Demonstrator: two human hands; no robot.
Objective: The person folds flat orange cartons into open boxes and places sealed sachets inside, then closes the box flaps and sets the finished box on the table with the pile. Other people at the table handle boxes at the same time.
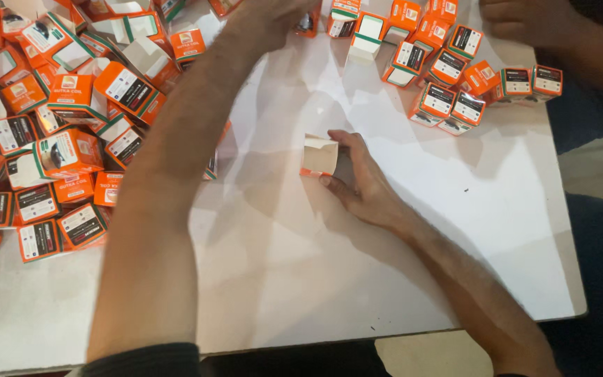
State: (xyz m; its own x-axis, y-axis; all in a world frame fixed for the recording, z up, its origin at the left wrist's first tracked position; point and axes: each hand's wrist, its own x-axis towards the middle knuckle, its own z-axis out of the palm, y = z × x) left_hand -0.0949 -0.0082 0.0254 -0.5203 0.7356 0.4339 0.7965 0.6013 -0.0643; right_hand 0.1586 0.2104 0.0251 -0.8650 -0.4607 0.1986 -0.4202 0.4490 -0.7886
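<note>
The right hand (361, 185) rests on the white table (399, 244), fingers clamped around a small carton (319, 155) with an open flap, near the table's middle. The left hand (270, 21) reaches to the far edge; its fingertips meet an orange item (308, 22), grip state cannot be told. Judged step: fetching contents for the held carton. Next move calls for steadying the carton upright, opening clear. Orange cartons (71, 139) are heaped left; another person's hand (525, 21) is far right.

A white table (385, 279) carries a heap of small orange cartons (50, 139) from eight to eleven o'clock, more cartons (448, 70) toward one o'clock, and one open carton (317, 156) at centre.
</note>
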